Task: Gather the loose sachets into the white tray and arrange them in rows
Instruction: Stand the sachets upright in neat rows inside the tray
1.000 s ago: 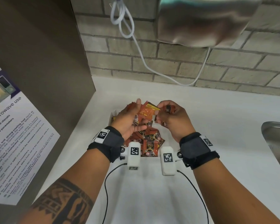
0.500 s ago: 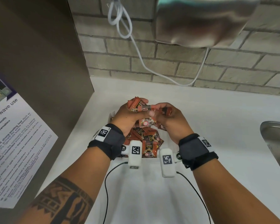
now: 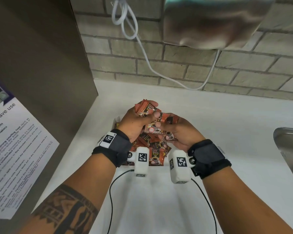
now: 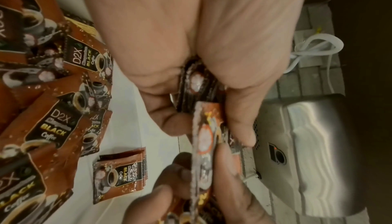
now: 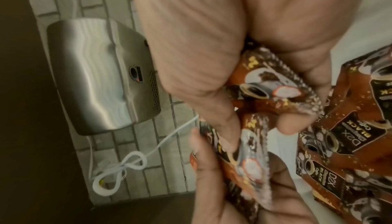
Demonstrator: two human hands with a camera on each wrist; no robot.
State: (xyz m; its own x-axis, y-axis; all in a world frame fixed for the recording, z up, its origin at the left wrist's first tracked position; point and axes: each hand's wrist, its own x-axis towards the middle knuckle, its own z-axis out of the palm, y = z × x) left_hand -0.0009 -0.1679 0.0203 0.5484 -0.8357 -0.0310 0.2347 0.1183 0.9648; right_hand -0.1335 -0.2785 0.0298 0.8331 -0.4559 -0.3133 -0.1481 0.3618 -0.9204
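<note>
Both hands meet above the white tray [image 3: 116, 119], of which only a far-left corner shows. My left hand [image 3: 150, 110] grips an upright stack of orange-brown coffee sachets [image 3: 146, 107], thumb on its front; the left wrist view shows its fingers curled round the stack [image 4: 197, 80]. My right hand [image 3: 161, 124], palm up just to the right, holds a few more sachets [image 3: 169, 121] and pinches one [image 5: 252, 165] against the stack. Several loose sachets [image 3: 153, 149] lie jumbled in the tray below the wrists, overlapping [image 4: 53, 127].
A steel hand dryer [image 3: 210, 22] hangs on the brick wall ahead, with a looped white cable [image 3: 130, 22] beside it. A brown cabinet side with a printed notice [image 3: 15, 141] stands at left. A steel sink [image 3: 287, 149] lies at right on the white counter [image 3: 227, 132].
My left hand went from an open palm to fingers curled round the sachet stack. The right hand brought a sachet to the stack and has dropped slightly, palm turned up.
</note>
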